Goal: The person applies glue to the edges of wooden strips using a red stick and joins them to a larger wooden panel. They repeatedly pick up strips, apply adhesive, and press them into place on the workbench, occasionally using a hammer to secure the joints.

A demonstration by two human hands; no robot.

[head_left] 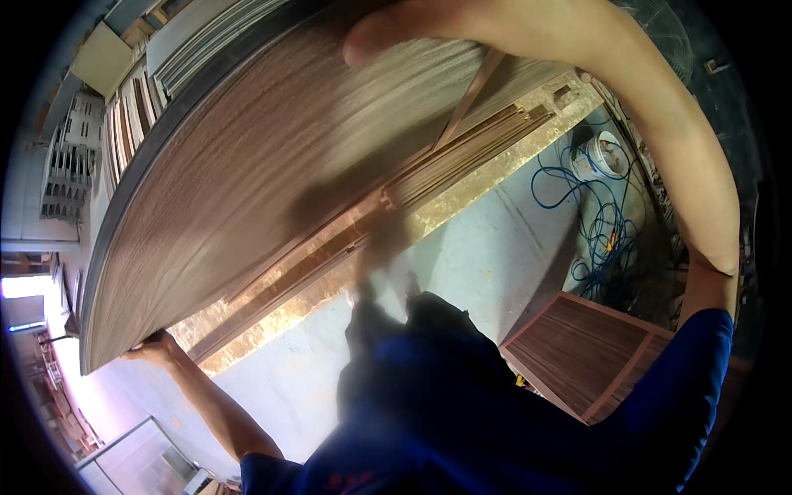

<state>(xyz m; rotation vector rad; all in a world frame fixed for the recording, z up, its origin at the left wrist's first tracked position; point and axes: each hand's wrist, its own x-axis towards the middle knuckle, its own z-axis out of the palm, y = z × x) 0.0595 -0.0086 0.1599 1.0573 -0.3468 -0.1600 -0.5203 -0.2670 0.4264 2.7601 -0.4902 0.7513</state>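
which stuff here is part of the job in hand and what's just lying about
In hand:
- large wood-grain panel, with left hand at its lower-left corner and right hand at its top
- probably the mottled tan surface beside it

Apparently just lying about:
- blue cable
- white bucket
- framed brown panel
- stacked boards, upper left

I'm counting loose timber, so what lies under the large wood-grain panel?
Slender brown wooden strips show on a speckled tan board along the lower edge of the wood-grain panel. The panel covers anything farther back, so that cannot be seen.
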